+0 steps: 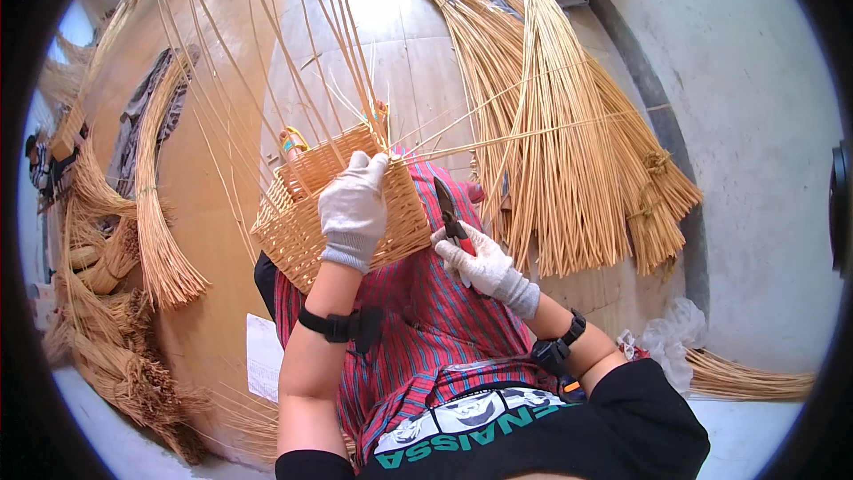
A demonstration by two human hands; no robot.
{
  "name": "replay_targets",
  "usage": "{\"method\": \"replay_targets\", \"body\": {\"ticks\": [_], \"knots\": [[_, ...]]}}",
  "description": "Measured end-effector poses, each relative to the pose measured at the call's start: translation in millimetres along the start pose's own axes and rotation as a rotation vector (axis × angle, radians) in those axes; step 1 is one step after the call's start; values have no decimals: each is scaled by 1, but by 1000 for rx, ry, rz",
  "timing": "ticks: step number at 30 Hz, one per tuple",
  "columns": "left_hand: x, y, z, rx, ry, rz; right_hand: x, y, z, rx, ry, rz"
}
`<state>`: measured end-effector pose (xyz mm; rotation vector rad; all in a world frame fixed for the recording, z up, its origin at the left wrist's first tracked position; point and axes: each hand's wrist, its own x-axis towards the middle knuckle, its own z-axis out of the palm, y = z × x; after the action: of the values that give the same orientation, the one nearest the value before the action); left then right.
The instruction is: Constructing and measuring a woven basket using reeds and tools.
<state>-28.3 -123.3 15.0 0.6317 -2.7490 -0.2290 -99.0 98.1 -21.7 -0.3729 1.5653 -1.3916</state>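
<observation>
while the left hand (354, 206), in a white glove, gripped a woven basket (402, 224) near one corner of its rim, the right hand (481, 264), gloved likewise, was closed around a pair of pruning shears (454, 224). whether the left fingers also pinched a strand could not be told. the basket sat just toward nine o'clock from the middle of the view, tilted, over the striped red cloth (418, 307) on the person's lap. long canes (355, 49) rose from it toward eleven and twelve o'clock, and a few thinner ones ran out from the corner toward two o'clock. the shears' blades pointed toward eleven o'clock, near the basket but apart from it, with the red handle partly hidden in the glove.

toward two o'clock, large bundles of pale canes (569, 142) lay spread on the floor (222, 276). another, narrower bundle (160, 244) lay toward nine o'clock. a white sheet of paper (263, 357) rested near eight o'clock, and a clear plastic bag (673, 335) toward four.
</observation>
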Motion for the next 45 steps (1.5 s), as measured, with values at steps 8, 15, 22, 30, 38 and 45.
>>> {"method": "replay_targets", "body": {"ticks": [8, 15, 22, 30, 38, 45], "knots": [[-75, 30, -8, -676, 149, -62, -28, 2, 17, 108, -138, -155], [-128, 70, 4, -1386, -42, -73, -51, 17, 30, -110, -282, -105], [-150, 53, 23, -1383, -223, -177, -44, -53, -5, 202, 227, -407], [-118, 32, 22, -1866, 27, -776, -10, 13, -46, 114, 318, -280], [-170, 68, 84, -1988, -164, -993, -4, 29, -54, 198, 346, -310], [-169, 63, 82, -1915, -202, -990, -10, 43, -47, 234, 347, -390]]}}
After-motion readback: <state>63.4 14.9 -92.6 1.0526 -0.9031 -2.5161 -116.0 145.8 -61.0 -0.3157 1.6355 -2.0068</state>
